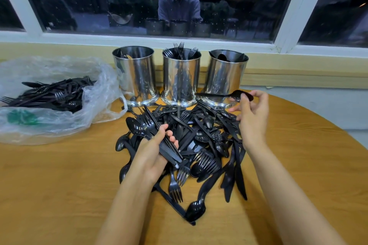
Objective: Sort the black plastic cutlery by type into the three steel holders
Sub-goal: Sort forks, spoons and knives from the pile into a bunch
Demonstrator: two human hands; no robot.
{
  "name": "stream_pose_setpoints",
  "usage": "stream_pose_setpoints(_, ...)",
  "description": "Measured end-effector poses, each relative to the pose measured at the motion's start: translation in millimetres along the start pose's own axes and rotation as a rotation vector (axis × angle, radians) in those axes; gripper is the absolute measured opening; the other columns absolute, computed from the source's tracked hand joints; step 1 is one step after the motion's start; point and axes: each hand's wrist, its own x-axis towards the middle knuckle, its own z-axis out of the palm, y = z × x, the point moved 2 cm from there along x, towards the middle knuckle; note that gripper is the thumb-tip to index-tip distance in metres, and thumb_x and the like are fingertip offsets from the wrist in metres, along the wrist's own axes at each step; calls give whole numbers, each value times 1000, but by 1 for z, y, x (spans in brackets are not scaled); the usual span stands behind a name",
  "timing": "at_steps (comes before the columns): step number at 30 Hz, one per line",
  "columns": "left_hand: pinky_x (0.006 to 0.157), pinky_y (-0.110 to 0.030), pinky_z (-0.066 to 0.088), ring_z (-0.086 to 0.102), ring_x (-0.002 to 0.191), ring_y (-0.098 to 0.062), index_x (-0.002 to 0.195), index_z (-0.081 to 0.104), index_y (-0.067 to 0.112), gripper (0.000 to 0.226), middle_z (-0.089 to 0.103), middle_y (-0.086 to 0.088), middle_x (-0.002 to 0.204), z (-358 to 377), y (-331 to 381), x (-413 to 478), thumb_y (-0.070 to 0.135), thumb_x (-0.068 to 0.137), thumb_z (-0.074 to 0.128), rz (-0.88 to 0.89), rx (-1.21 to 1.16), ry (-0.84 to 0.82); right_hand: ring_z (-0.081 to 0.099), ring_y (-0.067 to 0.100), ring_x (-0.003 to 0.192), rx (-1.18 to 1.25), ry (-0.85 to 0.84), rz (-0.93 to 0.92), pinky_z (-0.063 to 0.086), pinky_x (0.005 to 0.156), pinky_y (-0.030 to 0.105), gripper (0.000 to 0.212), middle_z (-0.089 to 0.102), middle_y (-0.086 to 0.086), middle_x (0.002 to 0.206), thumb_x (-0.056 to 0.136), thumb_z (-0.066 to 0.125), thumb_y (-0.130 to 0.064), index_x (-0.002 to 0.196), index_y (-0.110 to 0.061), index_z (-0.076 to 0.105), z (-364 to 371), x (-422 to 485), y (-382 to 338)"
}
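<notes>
Left hand: fingers wrapped round a cutlery bundle, over the pile.
Right hand: pinching a spoon before the right holder.

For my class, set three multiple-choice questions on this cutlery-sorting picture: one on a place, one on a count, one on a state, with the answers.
1. Where does the plastic bag lie? A. left of the steel holders B. right of them C. on top of them
2. How many steel holders stand on the table? A. two B. four C. three
3. What is the right hand doing? A. lying flat B. pinching a spoon C. reaching into the bag
Answers: 1 A, the bag sits at the row's left end; 2 C, three cylinders stand side by side; 3 B, its fingers close on a spoon before the right holder.
</notes>
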Motion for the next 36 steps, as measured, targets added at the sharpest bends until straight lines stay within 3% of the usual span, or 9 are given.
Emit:
stream_pose_setpoints(3,73,-33,50,52,65,-14,110,61,5,18,56,-3,72,1,1,-1,14,102,48,-8,-3,-9,54,0,59,66,-46,45,41,55,18,15,62,-10,68,98,54,-12,97,-26,51,3,-1,-8)
stream_pose_setpoints(10,71,-35,53,59,64,-15,115,61,4,22,60,-4,75,3,-2,-5,16,101,50,-52,60,-76,50,5,61,95,-414,264,42,59,20,11,60,-7,70,92,61,-15,102,-12,65,15,-21,-7)
stream_pose_setpoints(15,65,-33,56,61,65,-16,110,63,2,29,61,-5,76,10,-4,-11,27,97,54,-123,97,-152,55,6,58,-52,-674,184,42,53,18,4,67,2,76,95,59,-12,94,-13,63,38,-32,-21)
stream_pose_setpoints(18,62,-31,58,62,65,-15,112,63,2,43,62,-5,77,11,-4,-13,37,88,58,-152,127,-178,52,-2,51,-223,-718,115,40,52,14,11,61,-10,62,95,60,-16,84,-16,62,48,-27,-25)
stream_pose_setpoints(22,68,-37,60,64,72,-19,117,62,2,56,64,-7,84,11,-5,-13,41,77,63,-156,182,-235,54,2,53,-306,-784,88,41,53,14,11,64,-6,62,92,64,-16,89,-6,63,57,-17,-29)
stream_pose_setpoints(29,75,-34,58,62,75,-17,113,63,3,52,64,-6,84,9,-8,-14,32,71,73,-208,276,-353,59,6,59,-407,-919,82,56,71,33,10,68,-8,60,86,73,-18,79,-14,66,86,-21,-38)
stream_pose_setpoints(31,70,-31,57,59,73,-16,113,61,2,46,63,-5,82,10,-9,-14,26,75,73,-231,285,-389,59,2,60,-428,-927,69,55,72,31,12,68,-9,62,83,75,-20,75,-18,66,91,-22,-37)
stream_pose_setpoints(33,64,-28,55,55,67,-14,111,61,3,35,59,-5,78,12,-9,-15,17,81,70,-255,248,-406,57,-7,56,-492,-928,-28,52,66,20,12,66,-10,66,80,78,-22,76,-21,67,95,-24,-37)
stream_pose_setpoints(36,59,-25,52,51,62,-12,106,60,4,15,56,-5,74,12,-7,-14,8,91,59,-266,142,-393,50,-7,47,-509,-908,-120,47,50,17,20,65,-4,76,79,79,-23,97,-19,70,97,-27,-36)
